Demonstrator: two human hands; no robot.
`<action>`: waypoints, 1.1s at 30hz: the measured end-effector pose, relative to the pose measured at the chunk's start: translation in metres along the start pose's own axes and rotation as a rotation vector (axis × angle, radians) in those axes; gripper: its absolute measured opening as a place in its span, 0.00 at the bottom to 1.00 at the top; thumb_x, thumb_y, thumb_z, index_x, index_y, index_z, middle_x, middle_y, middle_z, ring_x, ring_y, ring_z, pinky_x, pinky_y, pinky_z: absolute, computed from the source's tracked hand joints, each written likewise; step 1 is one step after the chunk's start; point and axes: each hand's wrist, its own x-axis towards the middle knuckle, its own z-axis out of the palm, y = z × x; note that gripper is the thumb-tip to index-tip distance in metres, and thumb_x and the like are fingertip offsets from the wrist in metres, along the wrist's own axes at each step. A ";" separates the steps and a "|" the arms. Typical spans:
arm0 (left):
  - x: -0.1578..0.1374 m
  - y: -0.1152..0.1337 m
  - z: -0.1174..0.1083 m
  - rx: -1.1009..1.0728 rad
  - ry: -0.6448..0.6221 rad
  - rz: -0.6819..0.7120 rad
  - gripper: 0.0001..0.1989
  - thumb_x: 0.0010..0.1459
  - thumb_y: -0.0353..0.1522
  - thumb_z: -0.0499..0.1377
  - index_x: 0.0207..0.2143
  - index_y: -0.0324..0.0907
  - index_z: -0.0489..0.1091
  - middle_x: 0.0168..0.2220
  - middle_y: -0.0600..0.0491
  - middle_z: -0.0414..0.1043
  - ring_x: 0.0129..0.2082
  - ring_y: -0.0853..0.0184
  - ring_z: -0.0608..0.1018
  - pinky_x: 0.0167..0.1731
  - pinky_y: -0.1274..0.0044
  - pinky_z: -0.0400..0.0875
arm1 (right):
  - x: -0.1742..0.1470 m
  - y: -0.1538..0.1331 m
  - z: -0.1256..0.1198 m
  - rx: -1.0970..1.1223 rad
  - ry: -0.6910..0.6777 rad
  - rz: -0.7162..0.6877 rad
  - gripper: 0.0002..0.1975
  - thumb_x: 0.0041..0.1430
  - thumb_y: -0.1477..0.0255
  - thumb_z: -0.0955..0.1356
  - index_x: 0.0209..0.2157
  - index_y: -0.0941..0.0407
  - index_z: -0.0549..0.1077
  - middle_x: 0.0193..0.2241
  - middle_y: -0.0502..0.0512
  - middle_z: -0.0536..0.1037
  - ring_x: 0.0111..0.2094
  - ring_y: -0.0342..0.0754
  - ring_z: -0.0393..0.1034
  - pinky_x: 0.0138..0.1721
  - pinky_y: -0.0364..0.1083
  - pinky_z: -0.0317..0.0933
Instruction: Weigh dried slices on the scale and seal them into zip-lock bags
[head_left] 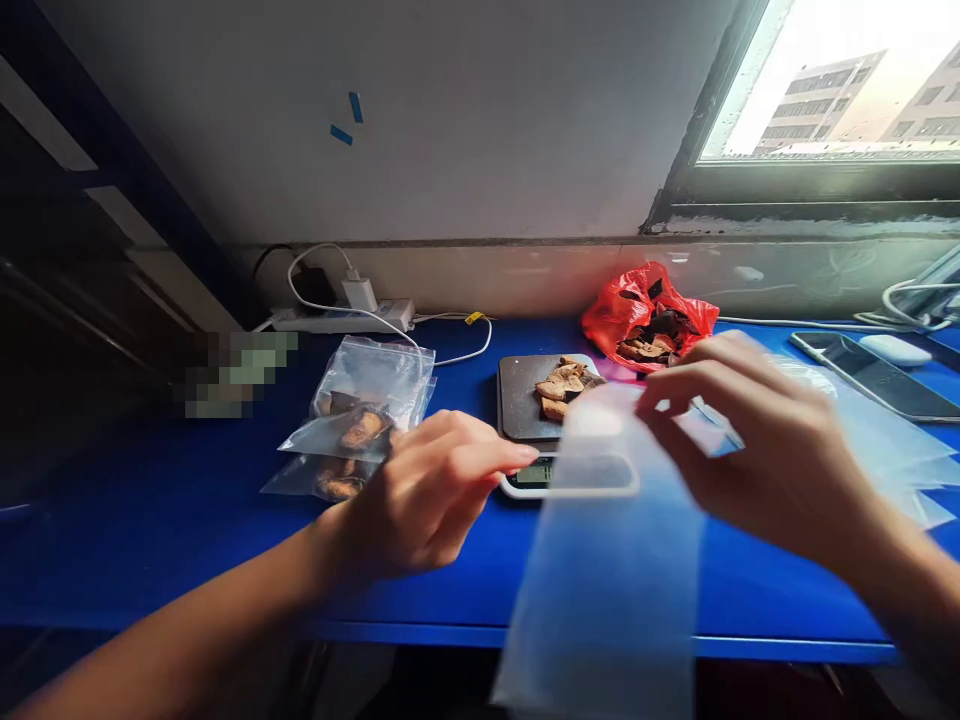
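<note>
My right hand (757, 430) pinches the top of a clear plastic bag (615, 580) between thumb and fingers. The bag hangs down, flat and blurred, in front of a kitchen scale (525, 400) and past the table's front edge. My left hand (442, 490) is just left of the bag, fingers curled and the index reaching toward it; no object shows in its grasp. Dried brown slices (564, 385) lie on the scale's platform. The bag partly covers the scale's display (532, 472), and its digits are not readable.
Filled zip bags (360, 385) of dried slices lie at left on the blue table (225, 540). A red plastic bag (611, 300) of slices stands behind the scale. Flat clear bags (892, 440) and a phone (877, 370) are at right. A power strip (390, 315) sits by the wall.
</note>
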 end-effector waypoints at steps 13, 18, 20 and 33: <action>0.012 -0.004 0.031 -0.509 -0.062 -0.572 0.15 0.65 0.28 0.53 0.54 0.45 0.63 0.46 0.50 0.77 0.43 0.66 0.81 0.45 0.73 0.77 | -0.006 -0.021 0.057 0.559 -0.135 0.213 0.05 0.58 0.74 0.64 0.31 0.49 0.67 0.22 0.44 0.69 0.21 0.41 0.60 0.22 0.43 0.52; 0.014 -0.010 0.030 -0.426 -0.083 -0.426 0.09 0.62 0.27 0.58 0.45 0.42 0.71 0.43 0.49 0.77 0.40 0.66 0.80 0.42 0.74 0.77 | -0.013 -0.025 0.067 0.631 -0.180 0.229 0.05 0.57 0.74 0.66 0.30 0.50 0.68 0.23 0.45 0.70 0.22 0.41 0.61 0.23 0.43 0.53; 0.013 -0.014 0.026 -0.312 -0.092 -0.295 0.10 0.61 0.25 0.59 0.45 0.42 0.72 0.42 0.50 0.77 0.42 0.66 0.80 0.44 0.74 0.76 | -0.016 -0.025 0.070 0.624 -0.185 0.219 0.04 0.59 0.74 0.66 0.30 0.51 0.68 0.22 0.45 0.70 0.21 0.41 0.60 0.22 0.42 0.53; 0.009 -0.025 0.020 -0.164 -0.213 -0.087 0.07 0.63 0.23 0.56 0.41 0.39 0.71 0.38 0.48 0.76 0.39 0.69 0.78 0.41 0.78 0.74 | -0.011 -0.016 0.066 0.494 -0.161 0.111 0.05 0.58 0.80 0.66 0.30 0.58 0.72 0.26 0.52 0.70 0.31 0.44 0.63 0.34 0.44 0.57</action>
